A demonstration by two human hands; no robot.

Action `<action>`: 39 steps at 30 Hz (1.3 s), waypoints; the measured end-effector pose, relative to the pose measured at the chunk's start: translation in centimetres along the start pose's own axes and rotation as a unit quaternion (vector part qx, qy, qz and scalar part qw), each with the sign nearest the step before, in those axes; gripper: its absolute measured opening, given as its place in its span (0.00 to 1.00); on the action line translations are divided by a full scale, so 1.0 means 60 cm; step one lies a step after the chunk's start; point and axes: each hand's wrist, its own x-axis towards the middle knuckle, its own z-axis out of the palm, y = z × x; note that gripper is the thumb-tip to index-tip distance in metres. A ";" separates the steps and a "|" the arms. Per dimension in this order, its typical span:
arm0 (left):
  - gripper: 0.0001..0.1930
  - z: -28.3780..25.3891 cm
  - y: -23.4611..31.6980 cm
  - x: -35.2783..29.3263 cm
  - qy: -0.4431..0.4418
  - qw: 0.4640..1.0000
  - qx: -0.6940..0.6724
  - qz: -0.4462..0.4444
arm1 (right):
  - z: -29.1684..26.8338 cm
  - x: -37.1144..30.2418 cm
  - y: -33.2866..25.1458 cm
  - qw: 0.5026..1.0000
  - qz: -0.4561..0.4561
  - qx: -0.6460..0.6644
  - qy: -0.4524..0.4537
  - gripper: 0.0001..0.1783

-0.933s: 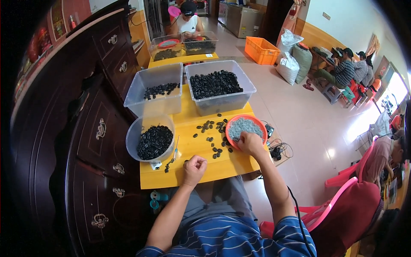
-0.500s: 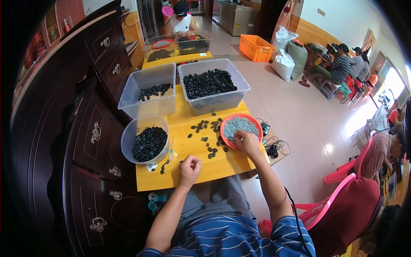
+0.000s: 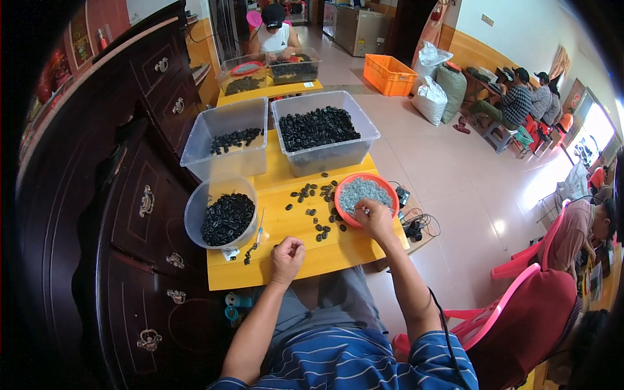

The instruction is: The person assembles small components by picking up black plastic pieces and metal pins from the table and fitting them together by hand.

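From the head cam, taking the middle of the yellow table (image 3: 351, 253) as the clock centre and 12 as straight away from the wearer: the right hand (image 3: 375, 221) is at about 4 o'clock, over the near rim of the orange-red bowl (image 3: 394, 192), which sits at 3 and is full of tiny pale grey bits (image 3: 361, 190). Its fingers are pinched together, maybe with one little bit at the tips, too small to be sure. The left hand (image 3: 288, 260) is at 6-7, fingers curled closed near the table edge, can't tell if anything's inside.

Layout makes sense imo: bowl on the right hand's side so there's hardly any reach, bulky stuff pushed back and left, probably to keep the near strip free for the hands. The loose black oval pieces (image 3: 311, 212) lie between bowl and centre, likely for easy grabbing.

Counts: two rectangular bins, one at 12-1 (image 3: 331, 158) heaped with black pieces, one at 10-11 (image 3: 242, 162) with far fewer; one round tub (image 3: 195, 224) at 9, also with black pieces; one bowl; one thin blue tool (image 3: 260, 234) at 8. Loose ovals: roughly twenty, too bunched for an exact number.
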 end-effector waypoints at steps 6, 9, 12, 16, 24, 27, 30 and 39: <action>0.00 -0.006 0.014 -0.003 -0.004 0.998 0.046 0.035 | -0.005 -0.005 -0.006 0.999 0.020 0.034 -0.019 0.07; 0.01 -0.002 0.004 -0.001 -0.015 0.997 0.055 0.045 | 0.001 -0.013 -0.016 0.992 0.035 0.100 -0.068 0.07; 0.03 0.010 0.008 0.000 -0.026 0.999 0.031 0.024 | 0.024 -0.036 -0.044 0.979 0.022 0.183 -0.083 0.08; 0.07 0.000 -0.006 -0.007 -0.031 0.999 -0.025 -0.003 | 0.079 -0.078 -0.106 0.962 0.001 0.233 -0.140 0.09; 0.06 -0.006 0.032 -0.004 -0.118 0.992 0.046 0.026 | 0.098 -0.108 -0.123 0.959 0.009 0.240 -0.148 0.11; 0.06 -0.007 0.027 -0.003 -0.127 0.991 0.047 0.021 | 0.102 -0.112 -0.114 0.952 0.019 0.264 -0.154 0.11; 0.04 -0.005 0.019 -0.001 -0.132 0.989 0.056 0.027 | 0.109 -0.114 -0.105 0.944 0.023 0.288 -0.161 0.10; 0.02 -0.006 0.010 -0.006 -0.100 0.994 0.050 0.013 | 0.124 -0.119 -0.103 0.849 0.196 0.401 -0.282 0.10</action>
